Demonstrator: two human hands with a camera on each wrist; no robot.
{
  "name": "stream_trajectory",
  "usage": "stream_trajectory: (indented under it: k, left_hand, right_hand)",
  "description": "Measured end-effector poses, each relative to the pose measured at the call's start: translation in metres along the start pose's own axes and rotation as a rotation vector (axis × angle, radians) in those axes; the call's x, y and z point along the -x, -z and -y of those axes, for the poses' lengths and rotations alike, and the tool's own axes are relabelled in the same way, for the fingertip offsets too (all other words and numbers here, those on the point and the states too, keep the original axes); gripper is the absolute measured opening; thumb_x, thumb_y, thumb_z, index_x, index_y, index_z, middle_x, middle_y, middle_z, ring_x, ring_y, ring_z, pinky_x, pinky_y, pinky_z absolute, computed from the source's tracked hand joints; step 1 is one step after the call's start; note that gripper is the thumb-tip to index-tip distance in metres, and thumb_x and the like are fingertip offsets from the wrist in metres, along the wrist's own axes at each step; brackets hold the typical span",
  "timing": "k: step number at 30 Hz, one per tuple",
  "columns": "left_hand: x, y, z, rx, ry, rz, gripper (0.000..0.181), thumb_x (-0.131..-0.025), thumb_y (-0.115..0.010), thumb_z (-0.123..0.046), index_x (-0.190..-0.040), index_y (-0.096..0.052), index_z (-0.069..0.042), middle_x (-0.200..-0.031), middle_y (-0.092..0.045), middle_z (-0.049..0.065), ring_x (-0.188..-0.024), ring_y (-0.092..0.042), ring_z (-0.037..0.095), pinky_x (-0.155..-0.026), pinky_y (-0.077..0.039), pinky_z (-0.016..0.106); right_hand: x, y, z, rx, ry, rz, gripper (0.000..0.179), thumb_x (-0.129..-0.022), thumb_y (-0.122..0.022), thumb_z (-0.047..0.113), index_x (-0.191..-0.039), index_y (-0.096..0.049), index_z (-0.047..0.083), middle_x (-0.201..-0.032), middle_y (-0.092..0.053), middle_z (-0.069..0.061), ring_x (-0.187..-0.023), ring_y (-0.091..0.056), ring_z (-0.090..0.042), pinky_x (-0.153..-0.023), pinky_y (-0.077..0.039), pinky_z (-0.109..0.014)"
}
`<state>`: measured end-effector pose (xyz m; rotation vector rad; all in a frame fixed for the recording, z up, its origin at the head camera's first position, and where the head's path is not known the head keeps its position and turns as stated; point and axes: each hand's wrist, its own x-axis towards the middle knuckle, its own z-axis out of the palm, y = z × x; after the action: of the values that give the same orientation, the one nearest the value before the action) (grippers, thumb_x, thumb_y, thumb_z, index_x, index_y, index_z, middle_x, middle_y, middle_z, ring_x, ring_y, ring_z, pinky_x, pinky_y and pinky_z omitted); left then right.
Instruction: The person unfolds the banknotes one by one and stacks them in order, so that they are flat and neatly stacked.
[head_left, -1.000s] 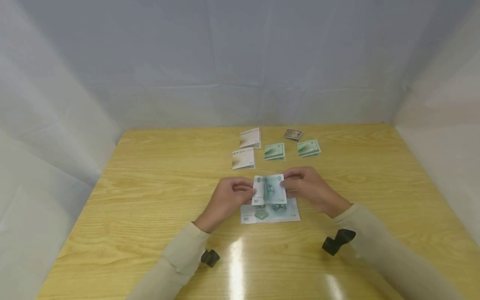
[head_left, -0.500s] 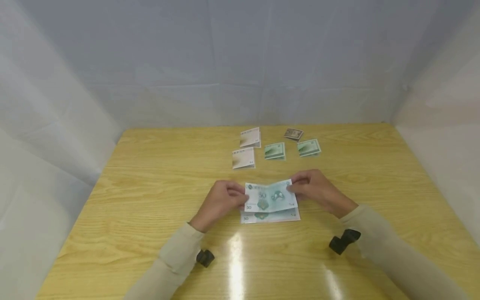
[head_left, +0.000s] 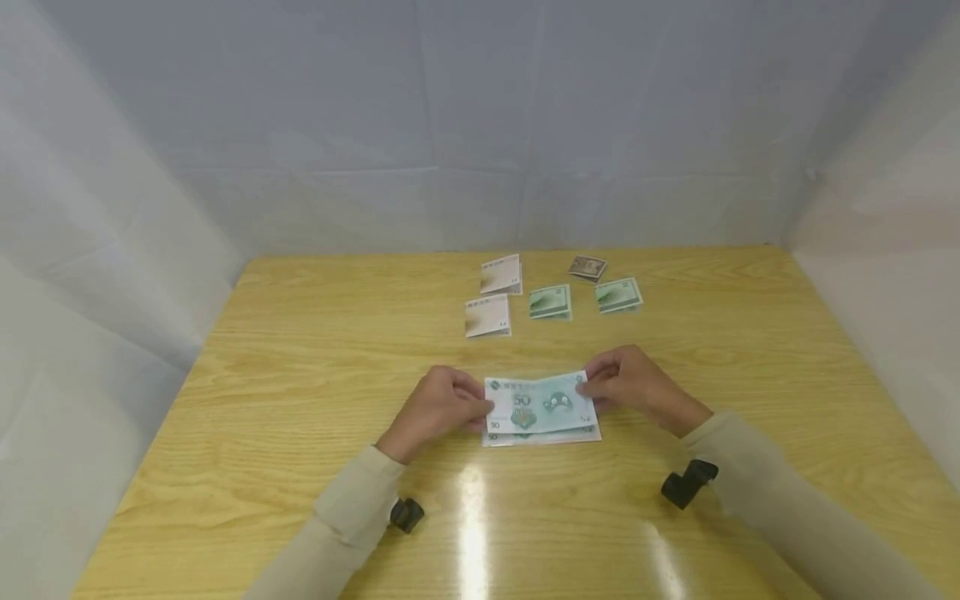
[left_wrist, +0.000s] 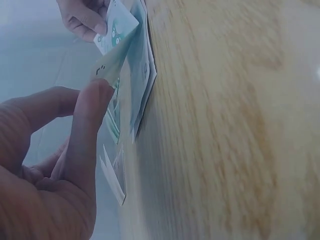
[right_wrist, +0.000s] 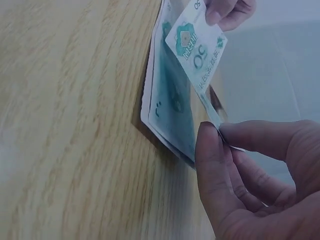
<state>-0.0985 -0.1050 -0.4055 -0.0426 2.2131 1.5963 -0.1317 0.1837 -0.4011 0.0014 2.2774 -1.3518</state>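
Left grip [head_left: 438,408] and right grip [head_left: 636,387]: one teal 50 note [head_left: 538,404] is pinched between thumb and fingers at its left and right ends. Note is held creased at mid-length, just above a stack of teal notes [right_wrist: 172,95] lying on the worktop [head_left: 300,392]; whether contact is made can't be told. Forearms are angled inward from the near side, beige sleeves [head_left: 352,510] worn, black wrist units [head_left: 682,483] carried on both. Beyond, folded notes are spread: two pale ones [head_left: 487,317], two green ones [head_left: 618,295], one brown one [head_left: 587,267] near the back. Worktop is wood-grained, yellowish, streaked by glare up front; closed in at back and sides by pale sheeting [head_left: 480,125].
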Motion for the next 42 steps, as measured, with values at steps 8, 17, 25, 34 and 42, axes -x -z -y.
stream_trajectory:
  k: [8, 17, 25, 34, 42]
  left_hand:
    - [-0.004, -0.001, 0.005, -0.07, 0.022, 0.014, 0.022, -0.088, -0.076, -0.003, -0.105, -0.069, 0.009, -0.095, -0.07, 0.017, -0.076, -0.073, 0.021, -0.069, -0.064, 0.03]
    - [-0.007, -0.001, 0.01, -0.165, 0.034, 0.02, 0.015, -0.086, -0.079, -0.007, -0.094, -0.07, 0.003, -0.088, -0.07, 0.012, -0.071, -0.07, 0.018, -0.064, -0.061, 0.026]
    - [-0.007, -0.003, 0.008, -0.24, -0.002, 0.01, 0.011, -0.085, -0.079, -0.005, -0.083, -0.07, 0.002, -0.078, -0.069, 0.01, -0.062, -0.069, 0.016, -0.059, -0.061, 0.027]
    - [-0.007, -0.004, 0.008, -0.333, 0.006, 0.001, 0.014, -0.083, -0.082, -0.008, -0.079, -0.069, -0.002, -0.071, -0.069, 0.007, -0.06, -0.067, 0.016, -0.055, -0.058, 0.025]
    - [-0.009, -0.002, 0.011, -0.383, -0.015, -0.006, 0.017, -0.083, -0.084, -0.014, -0.073, -0.071, -0.007, -0.065, -0.069, 0.002, -0.057, -0.064, 0.013, -0.051, -0.054, 0.022]
  right_hand:
    - [-0.003, -0.002, -0.007, 0.032, 0.034, -0.008, 0.02, -0.089, -0.077, 0.008, -0.103, -0.069, -0.005, -0.096, -0.069, -0.015, -0.076, -0.069, -0.019, -0.07, -0.063, -0.032]
    - [-0.005, -0.004, -0.012, 0.1, 0.076, -0.031, 0.02, -0.087, -0.079, 0.006, -0.099, -0.069, -0.006, -0.091, -0.069, -0.015, -0.07, -0.069, -0.019, -0.065, -0.063, -0.031]
    - [-0.004, -0.006, -0.015, 0.15, 0.119, -0.034, 0.017, -0.084, -0.08, 0.004, -0.092, -0.068, -0.004, -0.084, -0.069, -0.012, -0.067, -0.068, -0.018, -0.063, -0.062, -0.032]
    - [-0.005, -0.007, -0.017, 0.167, 0.083, -0.059, 0.022, -0.082, -0.083, 0.007, -0.094, -0.067, -0.003, -0.082, -0.068, -0.012, -0.07, -0.067, -0.019, -0.064, -0.061, -0.031]
    - [-0.004, -0.006, -0.018, 0.164, 0.083, -0.07, 0.03, -0.081, -0.084, 0.009, -0.098, -0.064, -0.004, -0.085, -0.066, -0.013, -0.07, -0.066, -0.021, -0.064, -0.062, -0.032]
